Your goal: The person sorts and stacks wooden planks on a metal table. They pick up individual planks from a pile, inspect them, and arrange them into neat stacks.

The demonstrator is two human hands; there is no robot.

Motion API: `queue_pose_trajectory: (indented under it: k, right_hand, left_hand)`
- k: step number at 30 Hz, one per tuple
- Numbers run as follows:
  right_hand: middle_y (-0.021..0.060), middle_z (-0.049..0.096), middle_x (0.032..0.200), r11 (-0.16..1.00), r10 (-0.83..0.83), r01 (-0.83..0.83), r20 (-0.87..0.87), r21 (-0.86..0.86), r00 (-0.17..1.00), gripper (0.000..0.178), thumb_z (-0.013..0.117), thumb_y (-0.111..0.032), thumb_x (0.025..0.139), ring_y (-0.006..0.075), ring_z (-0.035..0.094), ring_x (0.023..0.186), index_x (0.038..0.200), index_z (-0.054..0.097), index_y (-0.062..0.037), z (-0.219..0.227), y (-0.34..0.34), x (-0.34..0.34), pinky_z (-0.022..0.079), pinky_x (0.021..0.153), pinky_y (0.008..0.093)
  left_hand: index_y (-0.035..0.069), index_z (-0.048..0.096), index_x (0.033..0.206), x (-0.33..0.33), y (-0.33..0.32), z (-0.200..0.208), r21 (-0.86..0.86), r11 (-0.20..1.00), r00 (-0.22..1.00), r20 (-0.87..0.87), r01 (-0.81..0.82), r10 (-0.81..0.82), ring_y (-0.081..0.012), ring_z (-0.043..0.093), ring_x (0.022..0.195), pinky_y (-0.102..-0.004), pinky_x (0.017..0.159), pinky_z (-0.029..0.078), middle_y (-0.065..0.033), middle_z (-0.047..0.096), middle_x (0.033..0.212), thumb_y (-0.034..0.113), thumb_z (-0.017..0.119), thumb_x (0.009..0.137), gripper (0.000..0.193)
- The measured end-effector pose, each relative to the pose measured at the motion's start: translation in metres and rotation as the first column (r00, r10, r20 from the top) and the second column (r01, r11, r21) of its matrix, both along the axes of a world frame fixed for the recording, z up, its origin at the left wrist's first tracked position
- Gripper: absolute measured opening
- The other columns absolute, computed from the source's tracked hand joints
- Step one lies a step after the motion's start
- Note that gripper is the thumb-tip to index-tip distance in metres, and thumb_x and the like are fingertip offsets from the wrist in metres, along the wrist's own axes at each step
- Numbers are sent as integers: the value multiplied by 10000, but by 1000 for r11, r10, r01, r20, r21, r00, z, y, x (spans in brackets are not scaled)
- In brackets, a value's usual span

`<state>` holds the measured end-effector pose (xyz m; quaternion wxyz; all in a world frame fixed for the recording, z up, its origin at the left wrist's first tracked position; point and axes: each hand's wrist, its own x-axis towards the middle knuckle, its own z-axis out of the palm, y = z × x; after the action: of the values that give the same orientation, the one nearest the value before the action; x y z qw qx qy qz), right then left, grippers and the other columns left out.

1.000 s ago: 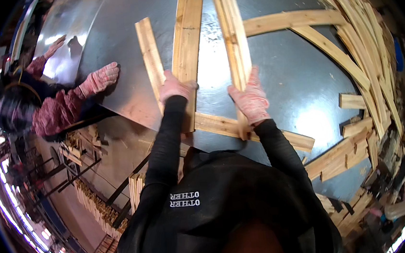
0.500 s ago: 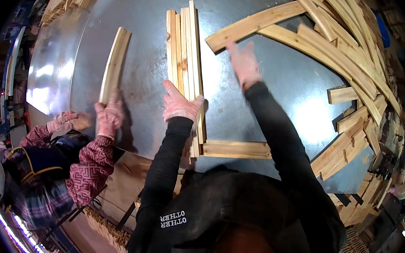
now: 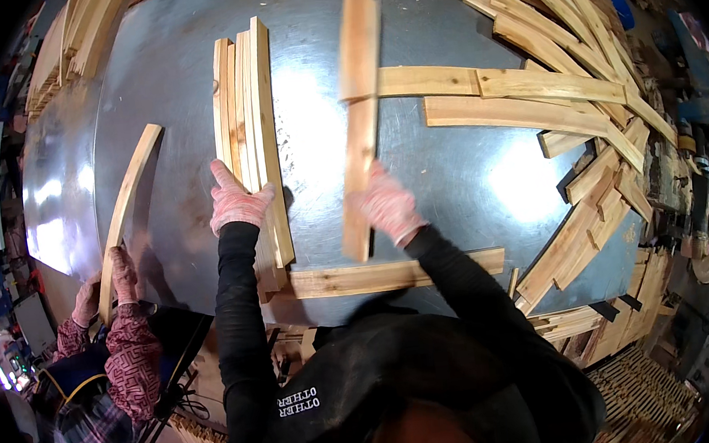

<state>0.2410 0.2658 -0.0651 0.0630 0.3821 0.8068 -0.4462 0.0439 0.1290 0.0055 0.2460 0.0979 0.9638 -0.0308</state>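
Note:
My left hand [image 3: 236, 201], in a pink knit glove, rests flat on a bundle of several wooden slats [image 3: 249, 138] lying side by side on the shiny metal table [image 3: 461, 187]. In its own pink glove, my right hand [image 3: 385, 205] grips a long wooden slat [image 3: 358, 111] near its lower end, holding it lengthwise away from me. A short crosswise plank [image 3: 393, 274] lies along the table's near edge, just below both hands.
A big heap of loose slats [image 3: 579, 92] fills the table's right side and spills past its edge. At the left a co-worker's gloved hand [image 3: 123, 275] holds another slat [image 3: 130, 207]. More stacked slats [image 3: 68, 35] lie at the far left.
My right hand reached to the pile and now holds one long slat, pulled toward me. My left hand stayed on the bundle. The co-worker's slat shifted toward the left table edge.

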Motion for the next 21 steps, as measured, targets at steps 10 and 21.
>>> queue_pose_trajectory:
  k: [10, 21]
  right_hand:
    - [191, 679, 1013, 901, 414, -369, -206, 227, 886, 404, 411, -373, 998, 343, 649, 976, 1011, 629, -34, 9, 18, -83, 507, 845, 420]
    - [310, 653, 966, 995, -97, 97, 24, 2, 995, 524, 505, -381, 903, 353, 637, 1038, 977, 654, 115, -8, 193, -280, 475, 899, 392]
  left_hand:
    - [28, 103, 1518, 58, -19, -24, 99, 985, 982, -140, 144, -130, -474, 313, 1346, -510, 1078, 331, -358, 171, 1506, 574, 779, 651, 1227]
    - [-7, 179, 1500, 59, -32, -28, 242, 939, 967, -134, 245, -218, -522, 286, 1346, -545, 1090, 298, -387, 177, 1492, 585, 778, 606, 1228]
